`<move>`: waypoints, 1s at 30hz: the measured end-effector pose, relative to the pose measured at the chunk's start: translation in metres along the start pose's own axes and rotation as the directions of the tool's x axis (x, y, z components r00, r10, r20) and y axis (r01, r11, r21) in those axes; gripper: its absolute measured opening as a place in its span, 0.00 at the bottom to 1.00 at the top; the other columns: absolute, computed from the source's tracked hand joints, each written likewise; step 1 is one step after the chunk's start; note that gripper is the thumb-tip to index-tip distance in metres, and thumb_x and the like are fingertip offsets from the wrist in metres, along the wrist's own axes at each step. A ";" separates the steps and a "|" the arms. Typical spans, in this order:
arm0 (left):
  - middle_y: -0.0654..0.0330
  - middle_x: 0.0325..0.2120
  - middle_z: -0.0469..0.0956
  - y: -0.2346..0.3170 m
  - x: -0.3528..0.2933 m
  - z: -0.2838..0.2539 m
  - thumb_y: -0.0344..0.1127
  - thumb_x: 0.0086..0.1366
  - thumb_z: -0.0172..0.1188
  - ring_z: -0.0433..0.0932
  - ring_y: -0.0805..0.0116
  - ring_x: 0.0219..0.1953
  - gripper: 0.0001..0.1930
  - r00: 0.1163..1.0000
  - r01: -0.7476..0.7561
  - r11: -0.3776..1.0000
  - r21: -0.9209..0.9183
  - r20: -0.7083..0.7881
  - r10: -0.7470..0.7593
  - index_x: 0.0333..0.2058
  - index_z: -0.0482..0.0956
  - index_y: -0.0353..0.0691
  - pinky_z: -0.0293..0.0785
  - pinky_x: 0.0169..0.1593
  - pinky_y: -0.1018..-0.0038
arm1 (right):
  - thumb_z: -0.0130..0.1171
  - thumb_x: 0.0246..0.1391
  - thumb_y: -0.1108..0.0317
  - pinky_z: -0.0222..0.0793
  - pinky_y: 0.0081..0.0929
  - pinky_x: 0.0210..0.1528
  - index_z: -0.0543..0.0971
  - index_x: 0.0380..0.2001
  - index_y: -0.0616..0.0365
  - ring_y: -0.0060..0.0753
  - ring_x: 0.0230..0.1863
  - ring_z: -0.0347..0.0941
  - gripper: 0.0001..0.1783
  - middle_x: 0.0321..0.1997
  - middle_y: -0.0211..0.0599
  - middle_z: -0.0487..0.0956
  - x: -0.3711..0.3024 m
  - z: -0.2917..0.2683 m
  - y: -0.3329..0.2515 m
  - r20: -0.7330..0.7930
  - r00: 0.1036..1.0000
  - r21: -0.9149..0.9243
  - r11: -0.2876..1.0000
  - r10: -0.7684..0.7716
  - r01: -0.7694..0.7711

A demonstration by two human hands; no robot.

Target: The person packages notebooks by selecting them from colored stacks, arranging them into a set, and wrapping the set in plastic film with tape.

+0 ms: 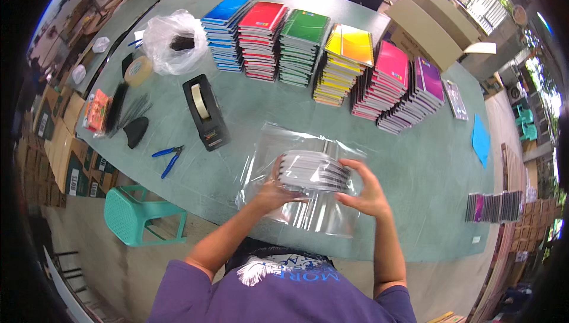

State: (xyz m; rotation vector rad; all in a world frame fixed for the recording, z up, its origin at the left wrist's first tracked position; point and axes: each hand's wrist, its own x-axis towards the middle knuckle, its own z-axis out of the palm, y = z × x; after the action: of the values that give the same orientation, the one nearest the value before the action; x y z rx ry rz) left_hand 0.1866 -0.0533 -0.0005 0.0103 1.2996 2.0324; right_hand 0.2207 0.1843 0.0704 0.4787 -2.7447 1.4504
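Observation:
Between my two hands is a small stack of spiral notebooks [313, 170], its white page edges facing up and slightly smeared by motion. My left hand [274, 191] is closed around the left end of the stack. At the right end, my right hand [367, 194] grips with thumb and fingers. Beneath the stack lie transparent plastic bags [323, 219], flat on the green table [409, 204]. Beyond my hands stand stacks of notebooks: blue [226, 32], red [261, 38], green [303, 44], yellow [344, 62], pink [385, 77] and purple [418, 95].
To the left are a black tape dispenser [205, 112], blue nippers [170, 158], a tape roll [138, 72] and a white plastic bag [172, 41]. On the right lie a notebook row [494, 207] and a blue sheet [480, 140]. A cardboard box [430, 32] stands far right; a green stool [142, 216] stands near left.

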 end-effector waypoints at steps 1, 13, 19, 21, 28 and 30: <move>0.56 0.46 0.71 0.010 0.004 0.002 0.37 0.47 0.71 0.67 0.59 0.53 0.42 0.974 -0.224 0.933 0.280 0.050 0.219 0.57 0.55 0.35 0.57 0.61 0.66 | 0.69 0.31 0.69 0.60 0.29 0.55 0.68 0.51 0.60 0.35 0.52 0.67 0.37 0.48 0.40 0.72 -0.003 0.023 0.002 -0.092 0.990 0.183 0.979 0.109 -0.090; 0.55 0.37 0.75 0.080 -0.010 0.025 0.55 0.61 0.53 0.74 0.63 0.40 0.25 0.699 -0.682 0.521 0.514 0.250 0.669 0.40 0.77 0.36 0.69 0.46 0.70 | 0.38 0.63 0.53 0.63 0.33 0.50 0.77 0.34 0.66 0.38 0.45 0.71 0.26 0.40 0.44 0.77 0.006 0.053 -0.029 -0.699 0.703 0.448 0.847 0.132 0.286; 0.59 0.27 0.77 0.122 -0.042 0.044 0.41 0.58 0.56 0.74 0.62 0.40 0.14 0.509 -0.686 -0.437 0.582 0.813 0.284 0.38 0.77 0.38 0.64 0.53 0.64 | 0.65 0.38 0.76 0.66 0.34 0.50 0.72 0.45 0.61 0.40 0.50 0.69 0.26 0.48 0.46 0.73 -0.058 0.103 0.007 -0.628 0.754 0.241 0.969 0.192 -0.047; 0.62 0.25 0.77 0.115 -0.028 0.043 0.39 0.53 0.59 0.73 0.65 0.40 0.15 0.515 -0.632 -0.623 0.462 0.850 0.107 0.38 0.76 0.38 0.60 0.57 0.62 | 0.65 0.39 0.73 0.66 0.32 0.49 0.74 0.46 0.58 0.42 0.51 0.68 0.25 0.48 0.46 0.72 -0.051 0.116 0.005 -0.630 0.768 0.104 0.992 0.120 -0.070; 0.62 0.32 0.75 0.118 -0.047 0.029 0.38 0.50 0.54 0.69 0.66 0.46 0.12 0.203 -0.934 -0.328 0.140 0.965 -0.167 0.35 0.75 0.44 0.53 0.61 0.59 | 0.59 0.40 0.73 0.66 0.34 0.50 0.76 0.44 0.58 0.38 0.50 0.69 0.22 0.48 0.36 0.73 -0.021 0.073 -0.011 -0.290 0.895 -0.580 0.806 -0.338 0.117; 0.62 0.48 0.69 0.135 -0.012 0.029 0.37 0.47 0.58 0.60 0.61 0.57 0.08 0.373 -0.709 -0.558 0.432 0.901 0.224 0.29 0.76 0.50 0.47 0.63 0.54 | 0.57 0.42 0.73 0.66 0.36 0.50 0.76 0.42 0.58 0.37 0.52 0.69 0.18 0.49 0.35 0.74 -0.017 0.075 -0.011 -0.293 0.894 -0.576 0.809 -0.337 0.116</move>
State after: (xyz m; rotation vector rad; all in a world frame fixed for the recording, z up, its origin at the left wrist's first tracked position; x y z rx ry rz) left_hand 0.1304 -0.0698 0.1253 2.3369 2.5288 0.6392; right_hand 0.2505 0.1231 0.0337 0.4268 -2.4954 0.5702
